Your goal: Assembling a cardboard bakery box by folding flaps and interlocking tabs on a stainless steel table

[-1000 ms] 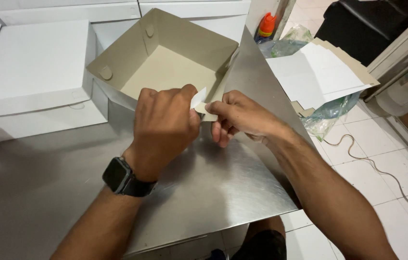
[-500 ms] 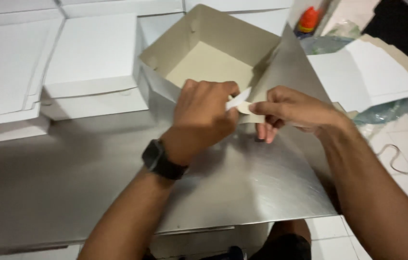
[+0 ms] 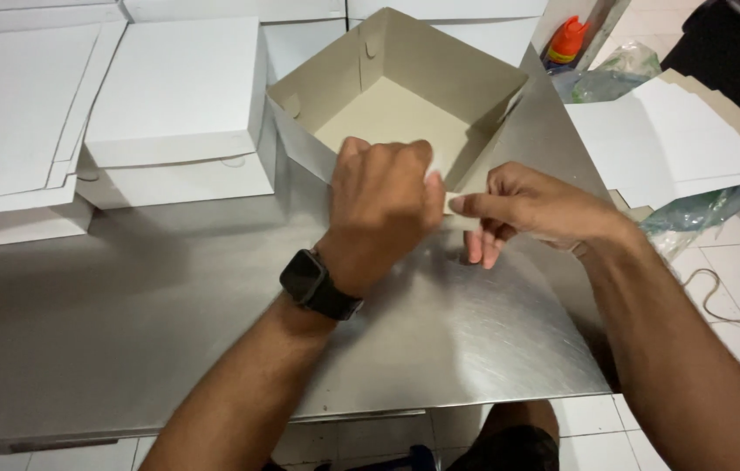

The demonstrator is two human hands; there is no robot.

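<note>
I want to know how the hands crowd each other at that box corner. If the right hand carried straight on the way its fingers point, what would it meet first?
The right hand points leftward, so it would most likely meet the left hand first, at the open box corner; their fingertips look almost touching, though depth is unclear.

Colours I log from the head view:
- open box [image 3: 405, 105], top centre: white outside, beige-grey inside, plain
- closed boxes [image 3: 174, 113], upper left: plain white
- table [image 3: 440, 331]: brushed silver-grey metal, fine swirl scratches
- watch [image 3: 318, 283] on the left wrist, centre: black case and band
- flap [image 3: 453, 202] between my left hand [image 3: 383, 205] and right hand [image 3: 531, 209]: white
- bottle [image 3: 568, 39], top right: orange with a red cap
- flat sheets [image 3: 675, 148], right: white over tan card
- plastic bag [image 3: 614, 74], upper right: clear, greenish tint
- floor tiles [image 3: 736, 262], lower right: off-white, thin grey joints; a pale cord [image 3: 728, 305] across them
</note>
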